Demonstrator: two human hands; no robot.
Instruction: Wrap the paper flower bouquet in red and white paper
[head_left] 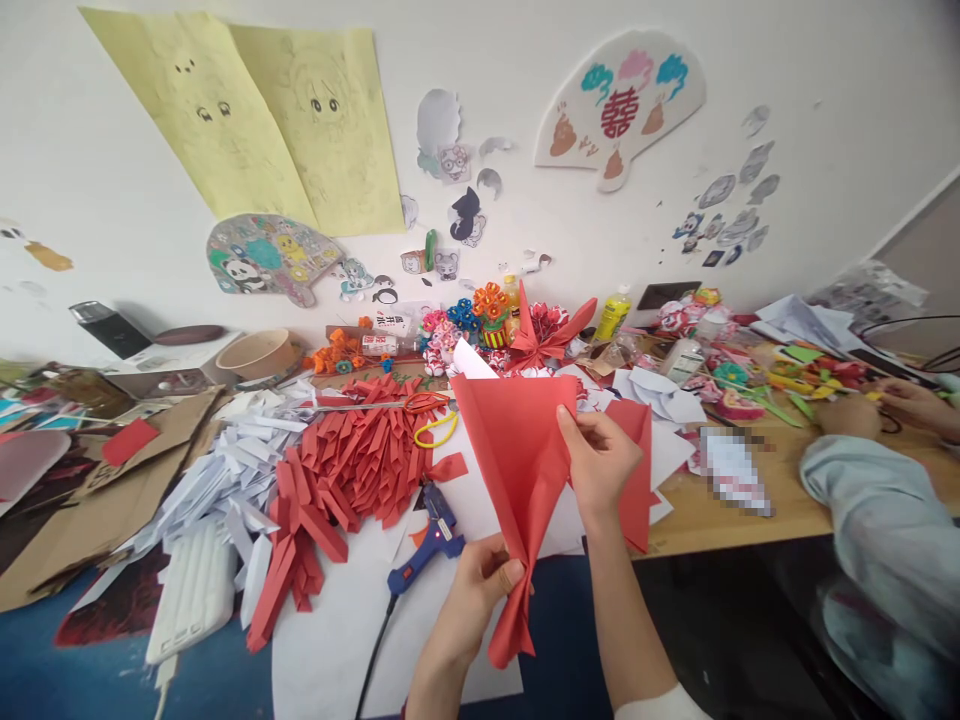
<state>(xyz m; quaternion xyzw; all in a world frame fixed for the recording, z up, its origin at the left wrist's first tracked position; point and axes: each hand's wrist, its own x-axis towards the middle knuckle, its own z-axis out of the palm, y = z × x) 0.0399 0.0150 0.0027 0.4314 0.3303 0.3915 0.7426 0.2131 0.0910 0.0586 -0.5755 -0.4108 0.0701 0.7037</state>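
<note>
From where I stood, the left hand [480,590] was nearest, thumb and fingers pinched on the bunched waist of a red paper sheet [517,440], held up over the worktop's front edge. The right hand [606,460] pinched its upper right edge. The step looked like shaping pleats into a flared cone; the next move, I judged, called for keeping that waist tight while evening the folds. Beyond lay a blue glue gun [429,550], folded red strips [375,440] and scissors [411,403].

The red paper sheet [517,430] was held upright, wide at the top, gathered narrow below, its bottom end flaring
</note>
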